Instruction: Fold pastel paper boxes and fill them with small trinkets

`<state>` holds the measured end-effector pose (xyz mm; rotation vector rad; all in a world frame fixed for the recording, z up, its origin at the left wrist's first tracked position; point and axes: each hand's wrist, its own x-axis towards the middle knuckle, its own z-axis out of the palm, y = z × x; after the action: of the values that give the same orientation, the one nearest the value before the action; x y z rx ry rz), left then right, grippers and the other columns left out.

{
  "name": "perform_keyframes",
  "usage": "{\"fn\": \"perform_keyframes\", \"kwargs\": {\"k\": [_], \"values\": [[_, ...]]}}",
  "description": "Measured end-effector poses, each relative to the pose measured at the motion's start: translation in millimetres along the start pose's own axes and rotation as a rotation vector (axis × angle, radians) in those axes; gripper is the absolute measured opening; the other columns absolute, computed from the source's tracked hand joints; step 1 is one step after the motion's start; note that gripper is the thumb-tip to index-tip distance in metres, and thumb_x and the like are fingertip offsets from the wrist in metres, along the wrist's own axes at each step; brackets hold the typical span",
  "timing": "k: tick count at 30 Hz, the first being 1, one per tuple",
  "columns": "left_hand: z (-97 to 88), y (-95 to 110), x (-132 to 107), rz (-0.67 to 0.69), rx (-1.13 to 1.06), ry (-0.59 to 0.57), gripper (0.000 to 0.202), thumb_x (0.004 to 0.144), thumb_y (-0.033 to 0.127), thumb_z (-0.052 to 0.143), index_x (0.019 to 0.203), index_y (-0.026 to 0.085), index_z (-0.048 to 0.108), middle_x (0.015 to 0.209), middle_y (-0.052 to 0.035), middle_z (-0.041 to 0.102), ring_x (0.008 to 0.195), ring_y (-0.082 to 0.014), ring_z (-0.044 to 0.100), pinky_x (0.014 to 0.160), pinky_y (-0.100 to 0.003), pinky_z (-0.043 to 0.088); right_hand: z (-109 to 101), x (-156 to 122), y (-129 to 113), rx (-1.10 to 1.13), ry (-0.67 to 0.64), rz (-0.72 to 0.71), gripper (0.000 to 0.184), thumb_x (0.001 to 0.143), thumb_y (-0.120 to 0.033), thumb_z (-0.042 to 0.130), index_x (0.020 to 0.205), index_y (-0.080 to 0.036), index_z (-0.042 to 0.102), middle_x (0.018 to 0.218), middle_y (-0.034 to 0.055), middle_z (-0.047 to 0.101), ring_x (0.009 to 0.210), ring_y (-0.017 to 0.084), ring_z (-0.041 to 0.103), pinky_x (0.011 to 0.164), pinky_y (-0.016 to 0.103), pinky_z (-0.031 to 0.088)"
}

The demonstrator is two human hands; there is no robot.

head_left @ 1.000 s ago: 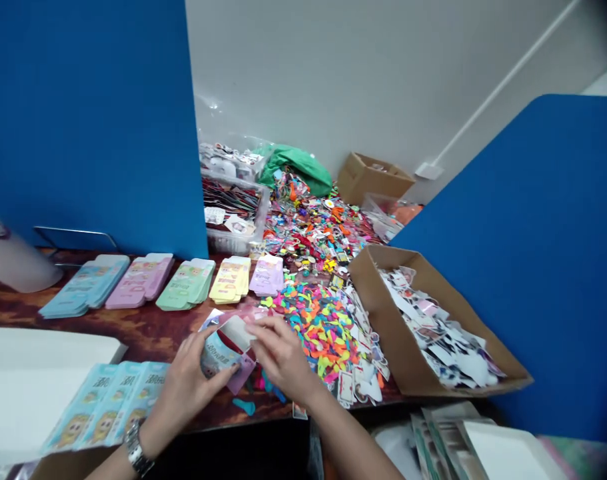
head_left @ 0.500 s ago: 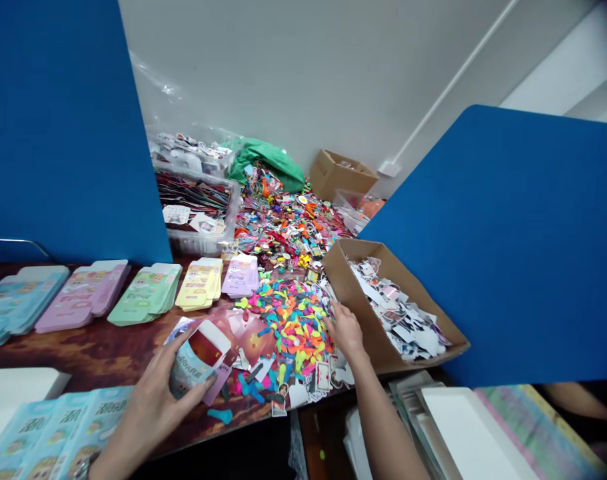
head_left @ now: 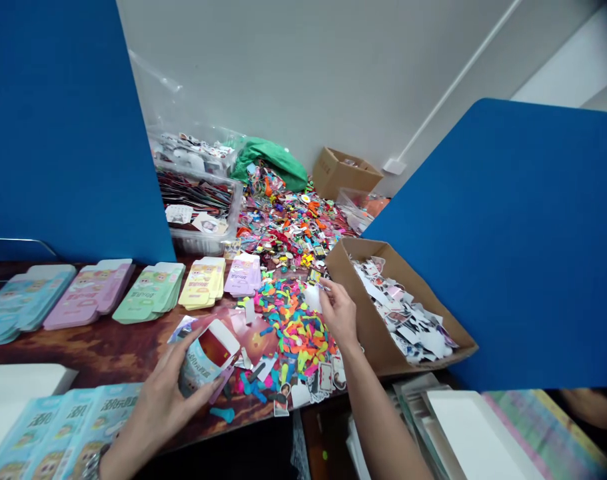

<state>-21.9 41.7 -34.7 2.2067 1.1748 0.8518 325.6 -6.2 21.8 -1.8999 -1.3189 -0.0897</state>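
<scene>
My left hand (head_left: 170, 387) is wrapped round a small blue printed paper box (head_left: 200, 363), its open top tilted up and to the right. Between the thumb and fingers of my right hand (head_left: 339, 310) is a white sticker (head_left: 314, 298), blank side showing. Below that hand spreads a heap of bright balloons (head_left: 303, 327), uninflated, in several colours. Along the table's front edge lie loose picture stickers (head_left: 324, 380). Close to my right wrist stands a cardboard box (head_left: 366, 320) filled with cut-out stickers (head_left: 408, 313).
Flat stacks of coloured cartons (head_left: 150, 291) line the table's left side; more blue boxes (head_left: 76, 427) stand at front left. Behind the balloons lies a pile of small trinkets (head_left: 288, 223), beside a clear plastic bin (head_left: 203, 237). Blue partitions (head_left: 523, 253) rise on both sides.
My right hand has lifted slightly from beside the cardboard box, and a white sticker now shows in its fingers. My left hand still holds the blue box.
</scene>
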Motion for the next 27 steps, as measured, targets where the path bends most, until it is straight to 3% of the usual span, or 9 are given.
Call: {"fn": "perform_keyframes", "kwargs": {"k": [7, 11, 13, 15, 18, 22, 27], "values": [[-2.7, -6, -2, -0.001, 0.009, 0.016, 0.075, 0.077, 0.055, 0.065, 0.140, 0.024, 0.039, 0.131, -0.0125, 0.059, 0.116, -0.0332, 0.062, 0.095, -0.047, 0.053, 24, -12, 12, -0.216, -0.083, -0.103, 0.034, 0.089, -0.018, 0.046, 0.115, -0.020, 0.068, 0.118, 0.0132, 0.062, 0.111, 0.027, 0.057, 0.098, 0.045, 0.046], [-2.3, 2, 0, 0.016, -0.011, -0.020, 0.071, 0.080, 0.051, 0.064, 0.141, 0.026, 0.036, 0.134, -0.0118, 0.057, 0.118, -0.0314, 0.060, 0.097, -0.045, 0.052, 62, -26, -21, -0.143, -0.385, -0.260, 0.033, 0.092, -0.017, 0.049, 0.121, -0.022, 0.064, 0.117, 0.0092, 0.065, 0.107, 0.022, 0.059, 0.094, 0.036, 0.050], [-2.0, 7, 0, 0.030, -0.021, -0.023, 0.069, 0.081, 0.050, 0.063, 0.140, 0.026, 0.036, 0.134, -0.0120, 0.057, 0.119, -0.0311, 0.060, 0.098, -0.046, 0.051, 83, -30, -41, -0.204, -0.528, -0.384, 0.036, 0.092, -0.013, 0.049, 0.125, -0.023, 0.061, 0.125, 0.0090, 0.063, 0.111, 0.024, 0.056, 0.094, 0.039, 0.050], [-2.2, 11, 0, 0.046, -0.030, -0.013, 0.069, 0.081, 0.050, 0.063, 0.140, 0.026, 0.036, 0.134, -0.0117, 0.058, 0.120, -0.0313, 0.059, 0.100, -0.047, 0.049, 102, -31, -55, -0.266, -0.591, -0.465, 0.038, 0.092, -0.010, 0.049, 0.126, -0.025, 0.060, 0.136, 0.0092, 0.057, 0.119, 0.026, 0.050, 0.096, 0.044, 0.048], [-3.5, 11, -2, 0.044, -0.030, 0.003, 0.069, 0.081, 0.050, 0.064, 0.140, 0.026, 0.037, 0.135, -0.0114, 0.058, 0.121, -0.0317, 0.059, 0.100, -0.046, 0.050, 119, -28, -65, -0.238, -0.598, -0.484, 0.027, 0.092, -0.012, 0.054, 0.113, -0.026, 0.065, 0.138, 0.0074, 0.055, 0.125, 0.026, 0.046, 0.100, 0.047, 0.044], [-4.9, 8, -6, 0.014, -0.027, -0.010, 0.070, 0.081, 0.050, 0.064, 0.141, 0.027, 0.036, 0.135, -0.0118, 0.056, 0.121, -0.0313, 0.059, 0.097, -0.044, 0.052, 107, -22, -60, -0.163, -0.556, -0.422, 0.023, 0.093, -0.013, 0.051, 0.106, -0.024, 0.066, 0.123, 0.0048, 0.066, 0.113, 0.019, 0.055, 0.096, 0.035, 0.045], [0.6, 7, -6, -0.036, -0.052, -0.045, 0.071, 0.080, 0.050, 0.065, 0.141, 0.027, 0.036, 0.134, -0.0117, 0.056, 0.121, -0.0310, 0.058, 0.098, -0.045, 0.051, 67, -11, -26, -0.091, -0.525, -0.085, 0.026, 0.096, -0.024, 0.045, 0.115, -0.021, 0.062, 0.080, -0.0008, 0.069, 0.069, 0.014, 0.062, 0.064, 0.022, 0.044]]}}
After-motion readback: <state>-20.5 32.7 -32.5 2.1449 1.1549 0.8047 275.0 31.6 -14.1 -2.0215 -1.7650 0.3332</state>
